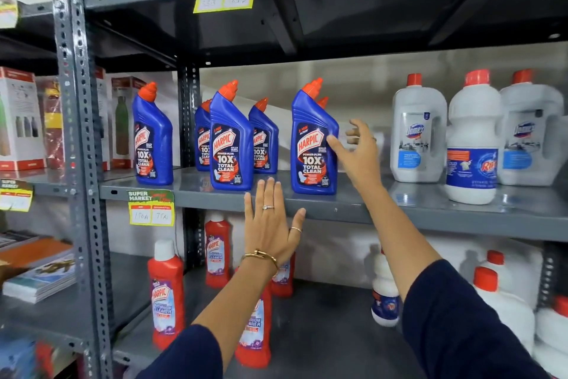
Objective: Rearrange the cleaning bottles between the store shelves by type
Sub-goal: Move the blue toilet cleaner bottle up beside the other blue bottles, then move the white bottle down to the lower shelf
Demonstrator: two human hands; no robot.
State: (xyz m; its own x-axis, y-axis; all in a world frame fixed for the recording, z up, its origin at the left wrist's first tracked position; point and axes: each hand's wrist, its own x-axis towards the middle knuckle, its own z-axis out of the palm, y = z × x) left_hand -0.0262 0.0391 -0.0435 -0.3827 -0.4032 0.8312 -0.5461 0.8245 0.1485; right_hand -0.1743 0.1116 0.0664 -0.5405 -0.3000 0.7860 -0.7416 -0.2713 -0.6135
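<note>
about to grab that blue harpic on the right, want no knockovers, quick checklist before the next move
1. Right hand open beside the blue Harpic bottle: ok.
2. Firm grip on it: not ok, only a fingertip touches.
3. Bottle upright on the middle shelf: ok.
4. Second bottle directly behind, clearance: cannot tell.
5. Left hand empty, open by the shelf edge: ok.
6. White Domex bottle clear of the right arm: ok.

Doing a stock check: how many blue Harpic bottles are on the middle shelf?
6: far left, two by the post, one behind, two right. More may be hidden.
</note>
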